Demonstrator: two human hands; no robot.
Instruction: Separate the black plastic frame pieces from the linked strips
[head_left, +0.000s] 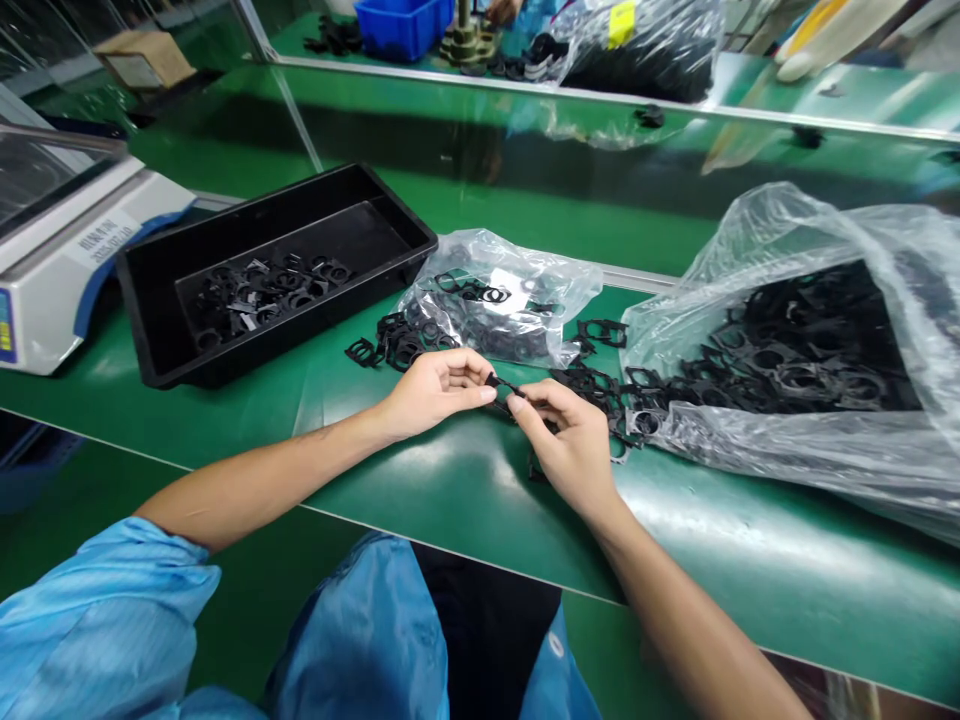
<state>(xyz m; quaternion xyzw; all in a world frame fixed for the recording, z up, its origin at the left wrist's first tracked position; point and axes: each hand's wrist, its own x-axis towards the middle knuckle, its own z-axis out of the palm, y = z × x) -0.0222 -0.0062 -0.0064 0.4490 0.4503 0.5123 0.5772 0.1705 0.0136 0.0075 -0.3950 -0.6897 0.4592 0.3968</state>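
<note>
My left hand [439, 385] and my right hand [571, 440] meet over the green table [465, 490], both pinching one small black plastic part [501, 384] between their fingertips. Loose black ring-shaped parts [600, 385] lie scattered just beyond my right hand. More black parts [397, 342] sit in a heap beyond my left hand, spilling from a small clear bag [510, 290]. A black tray [255, 275] at the left holds several of the same parts.
A large clear plastic bag [810, 330] full of black parts lies at the right. A white weighing scale [67, 240] stands at the far left. Across a metal rail at the back are a blue bin [405, 25] and another bag of parts [637, 50].
</note>
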